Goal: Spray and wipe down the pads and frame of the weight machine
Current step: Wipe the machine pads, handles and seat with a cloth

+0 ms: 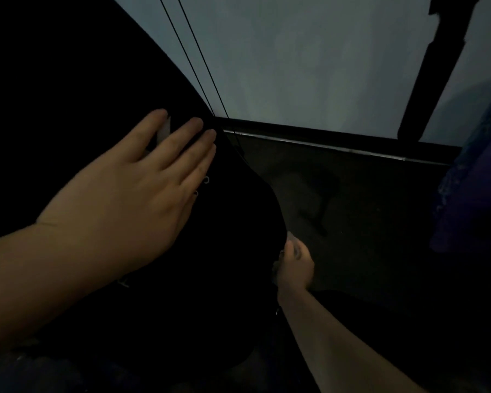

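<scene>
Spread flat, my left hand (131, 177) presses on the dark pad (233, 222) of the machine, while my right hand (294, 268) is curled at the pad's edge; whether it pinches a cloth, I cannot tell. I judge this the wiping step, and next I must work toward the frame (425, 80) by the wall (309, 58).

Dim gym corner, probably: black pad (233, 222), two cables (193, 52) above it, dark floor (366, 208) beside, pale wall (309, 58) behind.

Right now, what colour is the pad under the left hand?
Black, seen in the head view: the pad under the left hand.
</scene>
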Tool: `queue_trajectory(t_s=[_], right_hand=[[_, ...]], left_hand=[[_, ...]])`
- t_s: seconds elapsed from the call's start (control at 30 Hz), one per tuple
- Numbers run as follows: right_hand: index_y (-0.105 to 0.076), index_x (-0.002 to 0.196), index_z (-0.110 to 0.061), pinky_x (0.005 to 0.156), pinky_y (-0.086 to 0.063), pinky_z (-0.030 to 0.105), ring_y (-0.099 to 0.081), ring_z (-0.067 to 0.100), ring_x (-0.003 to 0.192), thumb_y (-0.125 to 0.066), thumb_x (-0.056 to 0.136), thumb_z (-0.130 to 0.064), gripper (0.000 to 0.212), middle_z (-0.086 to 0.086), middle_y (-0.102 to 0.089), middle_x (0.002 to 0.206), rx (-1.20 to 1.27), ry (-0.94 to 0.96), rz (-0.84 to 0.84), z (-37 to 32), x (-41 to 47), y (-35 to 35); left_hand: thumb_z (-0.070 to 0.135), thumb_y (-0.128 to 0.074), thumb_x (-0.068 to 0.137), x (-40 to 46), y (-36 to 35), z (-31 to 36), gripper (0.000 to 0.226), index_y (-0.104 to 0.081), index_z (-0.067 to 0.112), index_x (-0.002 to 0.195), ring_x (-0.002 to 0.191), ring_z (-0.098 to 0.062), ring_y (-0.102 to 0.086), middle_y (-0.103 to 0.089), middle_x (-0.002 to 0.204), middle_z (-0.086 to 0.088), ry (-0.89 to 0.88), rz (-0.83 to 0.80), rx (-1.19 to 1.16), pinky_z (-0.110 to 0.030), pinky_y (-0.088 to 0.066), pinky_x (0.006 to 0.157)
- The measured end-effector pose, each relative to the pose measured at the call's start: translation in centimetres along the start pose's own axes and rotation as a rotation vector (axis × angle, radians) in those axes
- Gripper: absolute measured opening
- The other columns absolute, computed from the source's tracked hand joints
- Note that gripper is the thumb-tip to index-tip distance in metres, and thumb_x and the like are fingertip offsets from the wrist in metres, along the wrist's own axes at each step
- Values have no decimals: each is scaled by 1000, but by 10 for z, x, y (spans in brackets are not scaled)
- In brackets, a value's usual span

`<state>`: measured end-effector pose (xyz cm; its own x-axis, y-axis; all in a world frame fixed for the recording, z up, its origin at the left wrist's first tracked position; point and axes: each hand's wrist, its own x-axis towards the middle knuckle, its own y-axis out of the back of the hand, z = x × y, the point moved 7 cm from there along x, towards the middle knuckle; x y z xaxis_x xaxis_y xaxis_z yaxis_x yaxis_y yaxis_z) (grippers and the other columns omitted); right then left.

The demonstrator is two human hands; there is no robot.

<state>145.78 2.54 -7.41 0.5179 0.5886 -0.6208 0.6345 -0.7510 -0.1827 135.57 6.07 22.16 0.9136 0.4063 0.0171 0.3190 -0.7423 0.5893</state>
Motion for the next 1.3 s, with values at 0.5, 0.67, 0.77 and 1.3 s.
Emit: queue_trajectory(t_s=[0.5, 0.67, 0.77, 1.3], right_hand=[[-50, 121, -46, 107, -37, 20, -44, -1, 128, -44, 100, -29, 27, -14, -50, 136, 72, 954, -354, -195, -236, -102], [-54, 135, -17, 114, -33, 29, -38, 9, 137, -45, 102, -24, 35, -4, -44, 145, -14, 1313, -442, -244, -280, -123], [-47, 140, -10, 116, -30, 43, -35, 18, 140, -42, 101, -20, 40, 2, -40, 148, -139, 1517, -465, -239, -290, -145], [-34, 145, -9, 120, -21, 27, -29, 18, 143, -49, 95, -10, 52, 4, -35, 152, -562, 2012, -815, -260, -282, -136]], left_hand=[[29, -29, 97, -64, 90, -113, 54, -33, 9, 146, 143, -27, -25, -30, 154, -10, 407, 59, -30, -47, -11, 116], [35, -26, 102, -100, 96, -146, 53, -11, 27, 151, 148, -15, -3, -6, 160, 5, 697, 151, -418, -39, -7, 120], [29, -28, 103, -109, 83, -148, 53, -3, 31, 149, 146, -5, 5, 0, 159, 11, 830, 276, -891, -36, -5, 121], [45, -18, 99, -112, 74, -118, 54, -2, 36, 150, 147, -10, -2, -4, 160, 9, 1679, 362, -818, -37, -7, 120]])
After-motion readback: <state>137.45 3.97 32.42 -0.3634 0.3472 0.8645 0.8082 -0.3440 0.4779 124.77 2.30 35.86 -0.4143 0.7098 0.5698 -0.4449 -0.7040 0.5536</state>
